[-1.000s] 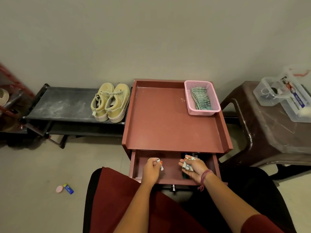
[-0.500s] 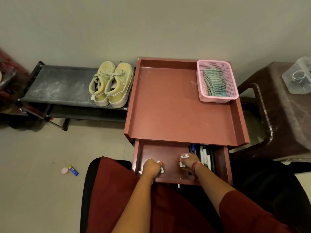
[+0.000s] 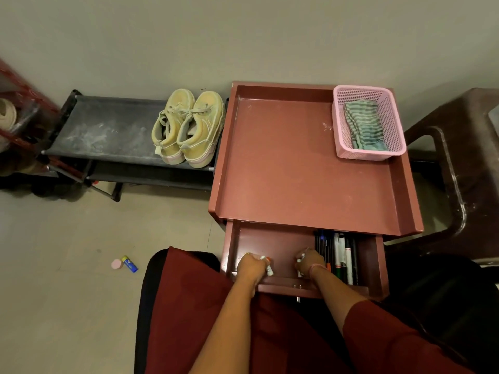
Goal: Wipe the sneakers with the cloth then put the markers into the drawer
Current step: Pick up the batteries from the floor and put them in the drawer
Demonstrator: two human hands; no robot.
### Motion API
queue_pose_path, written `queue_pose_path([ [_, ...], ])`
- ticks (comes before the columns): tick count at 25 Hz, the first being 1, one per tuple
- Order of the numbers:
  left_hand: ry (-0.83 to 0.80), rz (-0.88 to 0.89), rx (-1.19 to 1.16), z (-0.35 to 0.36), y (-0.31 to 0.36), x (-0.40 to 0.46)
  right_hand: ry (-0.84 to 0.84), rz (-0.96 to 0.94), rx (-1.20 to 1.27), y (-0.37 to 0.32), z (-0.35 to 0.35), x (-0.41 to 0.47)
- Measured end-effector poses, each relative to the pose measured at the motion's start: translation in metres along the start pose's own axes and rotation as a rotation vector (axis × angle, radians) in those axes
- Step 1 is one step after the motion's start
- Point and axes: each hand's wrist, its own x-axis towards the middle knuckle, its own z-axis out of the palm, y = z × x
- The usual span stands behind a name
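The red table's drawer (image 3: 375, 265) is pulled open toward me. Several markers (image 3: 341, 255) lie in a row along its right side. My left hand (image 3: 251, 267) is inside the drawer at the left and grips a white marker with an orange tip (image 3: 268, 265). Inside the drawer's middle, my right hand (image 3: 310, 261) holds white markers (image 3: 299, 265) just left of the row. A pair of beige sneakers (image 3: 187, 128) stands on the black rack. The striped green cloth (image 3: 363, 125) lies in the pink basket (image 3: 348, 152).
The red table top (image 3: 297, 163) has raised edges and bears the basket at its back right. A black shoe rack (image 3: 108, 133) stands to the left, a brown plastic stool (image 3: 464, 168) to the right. A glue stick (image 3: 129, 263) and a pink cap lie on the floor.
Both hands have sunk lower into the drawer with their markers, the right hand closer to the row. The camera has tilted down and nearer, showing more of the drawer.
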Motion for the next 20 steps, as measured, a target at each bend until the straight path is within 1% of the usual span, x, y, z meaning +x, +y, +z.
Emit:
queue_pose_path([
  [3,0.009,-0.004,-0.002,0.0,0.0,0.002,0.009,-0.019,-0.112,-0.001,0.0,0.0],
  [7,0.019,-0.012,-0.012,0.0,0.0,0.003,0.044,-0.031,-0.133,0.004,0.006,0.008],
  [12,0.04,-0.009,-0.001,0.0,0.0,0.004,0.076,0.059,-0.116,0.008,0.007,0.012],
  [17,0.062,-0.015,-0.026,0.0,0.001,0.002,0.078,0.081,-0.133,0.011,0.007,0.013],
  [20,0.059,-0.021,-0.023,0.001,0.001,0.002,0.109,0.09,-0.151,0.011,0.008,0.012],
])
